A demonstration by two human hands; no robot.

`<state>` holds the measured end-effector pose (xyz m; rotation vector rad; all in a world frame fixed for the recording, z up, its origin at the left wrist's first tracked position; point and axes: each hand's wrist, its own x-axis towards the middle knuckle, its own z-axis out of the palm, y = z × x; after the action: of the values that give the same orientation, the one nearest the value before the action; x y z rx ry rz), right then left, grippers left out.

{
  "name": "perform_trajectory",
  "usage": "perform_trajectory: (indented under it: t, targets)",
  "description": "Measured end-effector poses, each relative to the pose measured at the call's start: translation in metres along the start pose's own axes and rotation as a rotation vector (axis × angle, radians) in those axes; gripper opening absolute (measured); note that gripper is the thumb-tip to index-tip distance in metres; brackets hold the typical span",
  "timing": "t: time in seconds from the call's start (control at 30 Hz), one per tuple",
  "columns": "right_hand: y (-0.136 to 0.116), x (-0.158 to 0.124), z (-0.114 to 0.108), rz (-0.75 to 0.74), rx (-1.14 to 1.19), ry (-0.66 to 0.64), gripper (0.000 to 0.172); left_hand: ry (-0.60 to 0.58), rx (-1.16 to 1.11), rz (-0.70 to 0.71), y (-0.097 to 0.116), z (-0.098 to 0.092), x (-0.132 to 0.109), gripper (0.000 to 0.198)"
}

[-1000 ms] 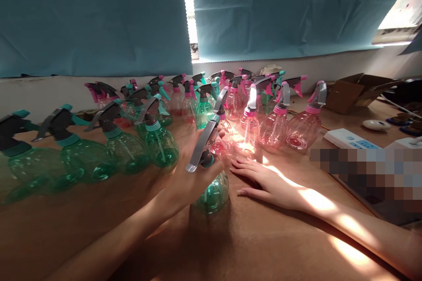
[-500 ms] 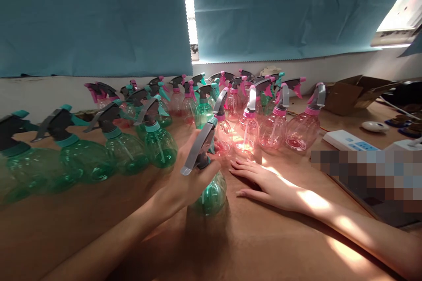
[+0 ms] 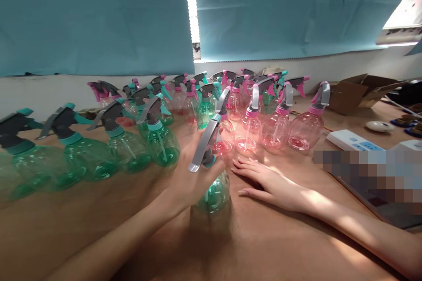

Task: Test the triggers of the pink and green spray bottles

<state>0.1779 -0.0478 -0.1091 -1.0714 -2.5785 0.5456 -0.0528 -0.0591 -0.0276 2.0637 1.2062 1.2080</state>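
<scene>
My left hand is closed around the neck of a green spray bottle, just under its grey trigger head; part of the bottle is hidden by the fingers. The bottle appears to stand on the brown table. To its right, my right hand lies flat on the tabletop with its fingers stretched out, holding nothing. Just beyond those fingertips stands a pink spray bottle, with another pink spray bottle beside it. Left of my left hand stands a green spray bottle with a turquoise collar.
Several green bottles form a row at the left, and more pink and green ones crowd the back. At the right are a cardboard box, a white computer mouse, a power strip and a blurred-out area. Blue curtains hang behind.
The whole view has shifted slightly, so things appear a little farther right. My left hand still grips the green spray bottle, and my right hand still rests flat.
</scene>
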Motion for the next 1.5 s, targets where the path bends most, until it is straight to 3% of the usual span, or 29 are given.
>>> perform_trajectory:
  t: [0.4,0.53,0.83,1.07,1.27,1.5]
  targets:
    - [-0.0020,0.0010,-0.0039,-0.029,-0.010,0.002,0.065,0.014,0.066,0.010,-0.0067,0.0014,-0.0003,0.036]
    - [-0.0017,0.0002,-0.0041,-0.031,-0.002,0.018,0.062,0.009,0.053,0.009,-0.0064,0.0018,0.0001,0.046]
    - [-0.0020,-0.0006,-0.0048,-0.036,-0.011,0.034,0.061,0.019,0.053,0.017,-0.0066,0.0022,0.0013,0.030]
    - [-0.0005,-0.0008,-0.0040,-0.027,0.014,0.037,0.061,-0.008,0.002,-0.010,-0.0052,0.0012,0.0008,0.040]
    - [0.0006,-0.0010,-0.0040,-0.035,0.022,0.048,0.058,-0.030,-0.022,-0.021,-0.0025,0.0008,0.0031,0.029]
    - [-0.0007,-0.0007,-0.0051,-0.045,-0.025,0.041,0.057,-0.030,-0.001,-0.024,-0.0001,-0.0001,0.0040,0.033]
